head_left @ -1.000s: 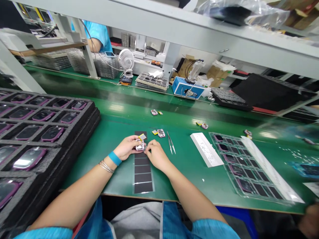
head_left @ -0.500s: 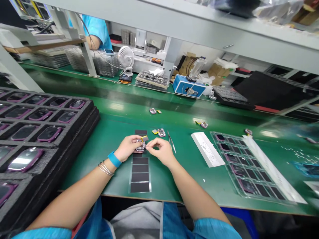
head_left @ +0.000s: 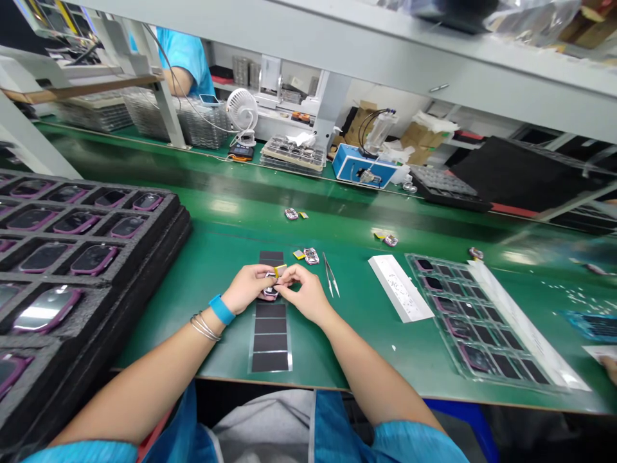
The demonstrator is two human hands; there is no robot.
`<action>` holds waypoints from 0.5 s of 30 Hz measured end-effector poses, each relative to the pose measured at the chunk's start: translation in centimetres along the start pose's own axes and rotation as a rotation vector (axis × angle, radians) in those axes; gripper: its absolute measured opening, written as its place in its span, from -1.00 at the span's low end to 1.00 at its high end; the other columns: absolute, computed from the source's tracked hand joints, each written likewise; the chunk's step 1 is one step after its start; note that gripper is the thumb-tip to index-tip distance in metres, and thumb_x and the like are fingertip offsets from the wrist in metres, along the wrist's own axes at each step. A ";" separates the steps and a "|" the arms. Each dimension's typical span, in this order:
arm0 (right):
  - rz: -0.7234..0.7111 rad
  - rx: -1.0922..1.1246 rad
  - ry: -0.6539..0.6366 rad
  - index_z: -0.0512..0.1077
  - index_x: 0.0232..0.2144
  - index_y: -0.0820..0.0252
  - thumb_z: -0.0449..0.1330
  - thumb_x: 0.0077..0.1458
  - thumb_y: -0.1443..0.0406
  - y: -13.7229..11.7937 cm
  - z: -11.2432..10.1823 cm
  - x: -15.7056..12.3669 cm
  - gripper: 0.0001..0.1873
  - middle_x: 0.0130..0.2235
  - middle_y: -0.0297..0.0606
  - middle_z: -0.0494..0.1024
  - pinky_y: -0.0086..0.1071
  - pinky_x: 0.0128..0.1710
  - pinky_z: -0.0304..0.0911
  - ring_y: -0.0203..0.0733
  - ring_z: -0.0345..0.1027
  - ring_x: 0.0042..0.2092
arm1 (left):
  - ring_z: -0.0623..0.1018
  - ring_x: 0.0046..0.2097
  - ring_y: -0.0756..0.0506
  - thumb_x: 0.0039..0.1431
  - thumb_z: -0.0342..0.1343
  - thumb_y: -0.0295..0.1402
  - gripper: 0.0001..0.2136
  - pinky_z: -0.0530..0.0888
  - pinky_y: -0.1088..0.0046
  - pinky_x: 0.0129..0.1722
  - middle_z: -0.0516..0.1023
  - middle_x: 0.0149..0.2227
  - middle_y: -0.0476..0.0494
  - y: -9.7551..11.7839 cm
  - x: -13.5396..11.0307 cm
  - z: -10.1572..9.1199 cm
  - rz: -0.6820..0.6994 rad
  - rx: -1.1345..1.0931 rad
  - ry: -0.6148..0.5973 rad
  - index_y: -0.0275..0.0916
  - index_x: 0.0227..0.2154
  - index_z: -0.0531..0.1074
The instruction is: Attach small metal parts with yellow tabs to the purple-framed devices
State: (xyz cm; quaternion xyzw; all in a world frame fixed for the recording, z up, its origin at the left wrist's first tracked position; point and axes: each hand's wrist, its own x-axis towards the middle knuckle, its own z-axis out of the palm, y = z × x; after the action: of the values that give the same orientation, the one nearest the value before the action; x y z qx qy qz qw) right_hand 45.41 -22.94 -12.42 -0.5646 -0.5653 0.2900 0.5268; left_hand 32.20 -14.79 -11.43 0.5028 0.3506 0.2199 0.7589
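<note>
My left hand (head_left: 248, 286) grips a small watch case (head_left: 269, 286) with a yellow tab (head_left: 280, 268) sticking up from it. My right hand (head_left: 301, 292) is closed in a pinch against the case's right side; I cannot make out what its fingers hold. Both hands hover over a strip of black rectangular pads (head_left: 270, 334) lying on the green bench (head_left: 222, 257). Just beyond my right hand lie a second small case with a yellow piece (head_left: 311, 256) and a pair of tweezers (head_left: 330, 274).
Black foam trays (head_left: 96, 244) with purple watch bodies fill the left. A white strip (head_left: 401, 288) and a clear tray of parts (head_left: 472, 321) lie to the right. More small cases sit farther back. Another person in blue stands at the far left.
My right hand has risen from the pad strip and closed in on the case in my left hand. The view has shifted slightly.
</note>
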 end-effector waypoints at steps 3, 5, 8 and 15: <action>-0.011 -0.045 -0.003 0.30 -0.44 0.17 0.21 -0.06 0.32 0.0 0.2 -0.1 -0.88 -0.42 -0.36 0.47 -0.41 -0.32 0.30 -0.28 0.36 -0.39 | 0.47 -0.51 -0.02 -0.30 0.36 -0.35 -0.70 0.51 0.46 -0.51 0.49 -0.48 -0.09 0.0 0.0 0.1 -0.006 -0.007 0.012 -0.36 -0.45 0.45; -0.024 -0.125 -0.007 0.31 -0.44 0.16 0.19 -0.04 0.34 -0.1 0.3 -0.3 -0.92 -0.42 -0.36 0.46 -0.40 -0.30 0.31 -0.27 0.36 -0.38 | 0.47 -0.51 -0.01 -0.29 0.35 -0.37 -0.71 0.51 0.47 -0.52 0.48 -0.49 -0.08 -0.1 0.0 0.0 -0.010 -0.019 0.019 -0.36 -0.46 0.44; -0.112 -0.310 0.019 0.35 -0.42 0.15 0.16 0.00 0.38 -0.1 0.6 -0.6 -0.96 -0.37 -0.30 0.45 -0.32 -0.19 0.29 -0.20 0.34 -0.27 | 0.47 -0.50 -0.01 -0.27 0.35 -0.39 -0.71 0.52 0.48 -0.52 0.46 -0.50 -0.07 -0.3 0.1 -0.2 -0.026 -0.050 0.025 -0.35 -0.43 0.44; 0.136 -0.059 0.144 0.37 -0.20 0.19 0.26 -0.06 0.19 1.2 0.4 0.2 -0.65 -0.19 -0.20 0.45 -0.37 -0.26 0.32 -0.19 0.34 -0.20 | 0.50 -0.46 -0.07 -0.22 0.30 -0.41 -0.72 0.53 0.45 -0.56 0.48 -0.47 -0.13 -0.3 0.3 -0.4 -0.027 -0.053 0.024 -0.36 -0.37 0.46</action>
State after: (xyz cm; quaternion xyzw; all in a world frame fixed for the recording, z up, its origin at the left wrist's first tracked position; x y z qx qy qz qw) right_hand 45.51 -22.43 -13.59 -0.6364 -0.4945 0.2670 0.5284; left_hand 32.12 -14.49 -11.90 0.4751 0.3605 0.2249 0.7705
